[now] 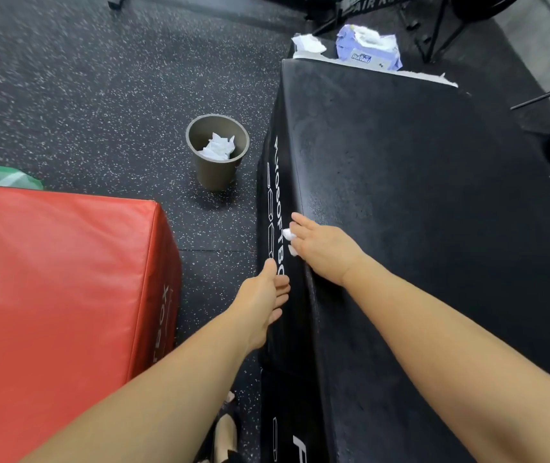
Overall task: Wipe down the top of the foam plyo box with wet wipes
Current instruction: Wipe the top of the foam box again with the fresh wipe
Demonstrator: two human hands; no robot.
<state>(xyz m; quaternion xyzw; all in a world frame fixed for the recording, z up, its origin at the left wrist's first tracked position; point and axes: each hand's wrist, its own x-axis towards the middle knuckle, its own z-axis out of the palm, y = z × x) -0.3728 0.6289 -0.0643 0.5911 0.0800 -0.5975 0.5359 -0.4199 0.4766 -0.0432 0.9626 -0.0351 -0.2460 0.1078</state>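
The black foam plyo box [417, 202] fills the right half of the view, its top facing me and white lettering down its left side. My right hand [325, 248] lies at the top's left edge, pressing a white wet wipe [288, 238] that bunches out from under the fingers. My left hand [265, 300] rests with straight fingers against the box's left side, just below that edge. A purple pack of wet wipes [368, 50] sits beyond the far end of the box, with a crumpled white wipe [308, 45] beside it.
A small brown bin [217, 152] holding used wipes stands on the speckled rubber floor left of the box. A red foam box [63, 295] sits at the lower left. Black equipment frames and weight plates stand at the far right.
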